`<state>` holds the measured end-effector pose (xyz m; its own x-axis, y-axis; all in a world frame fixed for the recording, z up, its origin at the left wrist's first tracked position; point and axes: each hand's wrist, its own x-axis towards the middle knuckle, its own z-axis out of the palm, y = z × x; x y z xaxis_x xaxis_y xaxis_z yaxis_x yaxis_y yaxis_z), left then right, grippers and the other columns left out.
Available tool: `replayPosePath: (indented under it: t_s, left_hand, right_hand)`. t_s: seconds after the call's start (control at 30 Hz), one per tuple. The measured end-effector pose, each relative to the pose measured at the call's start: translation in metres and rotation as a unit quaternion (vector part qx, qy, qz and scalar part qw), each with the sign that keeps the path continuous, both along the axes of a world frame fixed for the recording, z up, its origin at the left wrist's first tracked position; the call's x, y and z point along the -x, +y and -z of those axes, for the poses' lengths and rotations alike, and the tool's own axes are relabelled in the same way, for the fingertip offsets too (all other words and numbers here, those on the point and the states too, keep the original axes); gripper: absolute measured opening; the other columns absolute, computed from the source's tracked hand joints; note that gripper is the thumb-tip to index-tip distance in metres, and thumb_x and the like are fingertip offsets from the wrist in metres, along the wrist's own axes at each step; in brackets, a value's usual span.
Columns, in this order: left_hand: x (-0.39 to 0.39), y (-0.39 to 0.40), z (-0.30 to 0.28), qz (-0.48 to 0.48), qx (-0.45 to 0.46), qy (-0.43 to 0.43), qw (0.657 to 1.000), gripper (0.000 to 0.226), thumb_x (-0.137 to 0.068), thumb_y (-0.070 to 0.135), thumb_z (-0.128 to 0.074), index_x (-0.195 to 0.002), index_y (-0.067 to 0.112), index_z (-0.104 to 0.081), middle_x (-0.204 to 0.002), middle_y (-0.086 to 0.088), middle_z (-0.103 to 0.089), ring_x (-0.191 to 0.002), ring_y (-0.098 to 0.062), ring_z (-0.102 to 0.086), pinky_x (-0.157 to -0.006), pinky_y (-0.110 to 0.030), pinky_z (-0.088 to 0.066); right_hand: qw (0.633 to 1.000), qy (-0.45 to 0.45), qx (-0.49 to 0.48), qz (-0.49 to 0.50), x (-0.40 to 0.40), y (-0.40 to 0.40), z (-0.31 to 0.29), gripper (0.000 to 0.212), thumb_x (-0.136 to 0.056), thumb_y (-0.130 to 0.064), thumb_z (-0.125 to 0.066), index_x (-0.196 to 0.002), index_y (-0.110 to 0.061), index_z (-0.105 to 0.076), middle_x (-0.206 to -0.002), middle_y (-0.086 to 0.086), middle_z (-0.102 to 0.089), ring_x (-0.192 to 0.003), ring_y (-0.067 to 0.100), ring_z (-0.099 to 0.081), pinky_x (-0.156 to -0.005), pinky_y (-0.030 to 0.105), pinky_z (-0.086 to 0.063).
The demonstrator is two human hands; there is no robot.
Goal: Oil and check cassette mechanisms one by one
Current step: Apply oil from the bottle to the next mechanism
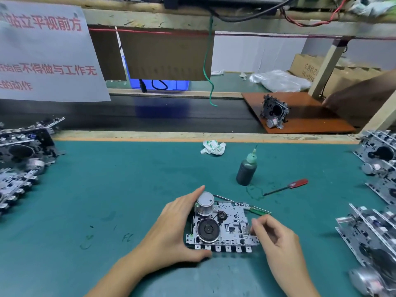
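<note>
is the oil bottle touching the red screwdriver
Apart. The head view shows bare green mat between the oil bottle and the red screwdriver, which lies to its right.
</note>
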<state>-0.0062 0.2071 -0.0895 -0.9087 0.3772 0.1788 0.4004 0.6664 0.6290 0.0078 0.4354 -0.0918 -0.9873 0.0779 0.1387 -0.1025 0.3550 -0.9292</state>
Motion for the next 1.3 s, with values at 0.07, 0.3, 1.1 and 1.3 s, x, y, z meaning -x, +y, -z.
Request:
replayPosePath:
  t_s: [0.07,0.3,1.1,1.3]
  left_hand:
    - [0.000,-0.003,0.000,0.006,-0.013,-0.018,1.000,0.118,-0.050,0.068,-0.079,-0.139,0.057,-0.002,-0.133,0.049,-0.016,-0.125,0.021,-0.020,-0.102,-0.002,-0.016]
    - [-0.001,-0.006,0.003,0.000,-0.038,-0.035,0.999,0.114,-0.047,0.068,-0.081,-0.131,0.070,-0.003,-0.133,0.049,-0.018,-0.129,0.015,-0.023,-0.099,0.001,-0.018]
    - [0.000,-0.005,0.005,0.021,-0.043,-0.011,0.999,0.117,-0.046,0.064,-0.084,-0.137,0.060,-0.010,-0.136,0.047,-0.018,-0.128,0.017,-0.023,-0.104,-0.004,-0.019]
    - [0.001,-0.009,0.013,0.020,-0.119,-0.093,0.988,0.128,-0.050,0.060,-0.081,-0.144,0.052,0.005,-0.144,0.031,-0.025,-0.135,0.006,-0.027,-0.109,-0.016,-0.024]
  right_hand:
    - [1.000,0.000,-0.004,-0.002,-0.001,0.000,0.000,0.034,-0.089,-0.014,-0.061,-0.057,-0.025,-0.058,-0.063,-0.004,-0.064,-0.058,0.004,-0.054,-0.058,0.015,-0.038]
    - [1.000,0.009,-0.008,-0.018,-0.001,-0.001,-0.003,0.024,-0.089,-0.015,-0.060,-0.070,-0.030,-0.061,-0.071,-0.006,-0.064,-0.066,0.004,-0.058,-0.062,0.010,-0.041]
    - [0.789,-0.011,-0.516,-0.333,0.046,-0.008,-0.044,0.132,-0.052,-0.070,-0.074,-0.151,-0.023,-0.002,-0.149,-0.012,-0.021,-0.138,0.008,-0.019,-0.113,0.024,-0.020]
    - [0.775,0.082,-0.554,-0.293,0.050,-0.015,-0.051,0.101,-0.055,-0.066,-0.071,-0.139,-0.025,-0.030,-0.125,-0.012,-0.049,-0.113,0.013,-0.050,-0.086,0.026,-0.038]
